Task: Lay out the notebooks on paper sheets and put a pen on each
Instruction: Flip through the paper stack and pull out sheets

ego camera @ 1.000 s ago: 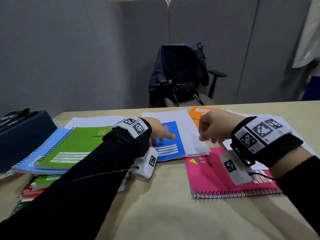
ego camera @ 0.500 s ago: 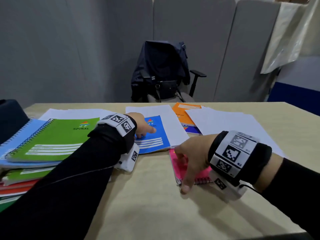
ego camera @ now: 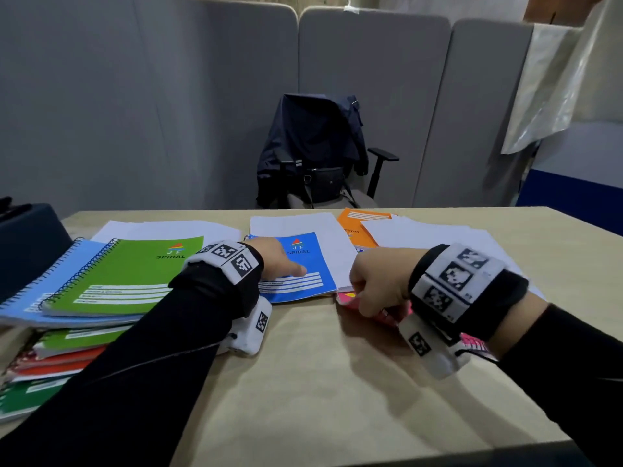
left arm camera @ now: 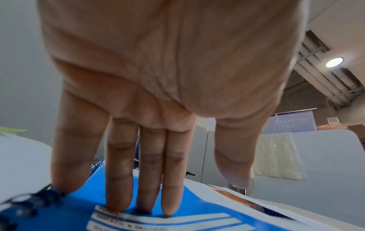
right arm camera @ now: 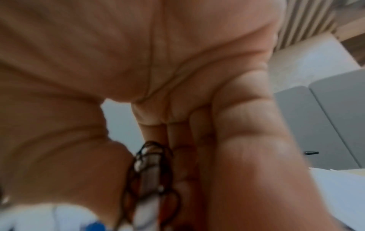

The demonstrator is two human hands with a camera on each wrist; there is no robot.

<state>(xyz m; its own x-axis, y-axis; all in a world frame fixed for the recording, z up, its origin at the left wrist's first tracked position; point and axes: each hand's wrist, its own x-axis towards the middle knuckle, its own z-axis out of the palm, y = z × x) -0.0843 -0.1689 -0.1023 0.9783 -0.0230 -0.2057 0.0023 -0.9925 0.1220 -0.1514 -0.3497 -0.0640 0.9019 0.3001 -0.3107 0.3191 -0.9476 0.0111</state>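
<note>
At the near edge of a pale wooden table (ego camera: 320,382), a person's right hand (ego camera: 377,286) curls its fingers around the spiral-bound edge of a pink notebook (ego camera: 387,313), gripping it just above the tabletop. To the left, a stack of spiral notebooks (ego camera: 67,332) topped by a green-covered one (ego camera: 128,271) lies under the person's black sleeve (ego camera: 151,365). Just beyond, the left hand (ego camera: 276,259) lies flat, straight fingers (left arm camera: 146,171) pressing a blue spiral notebook (ego camera: 310,264) that rests on a white paper sheet (ego camera: 303,224). Farther back lie an orange notebook (ego camera: 357,227) and more white sheets (ego camera: 421,234). Behind the table, a dark jacket (ego camera: 313,136) drapes an office chair.
</note>
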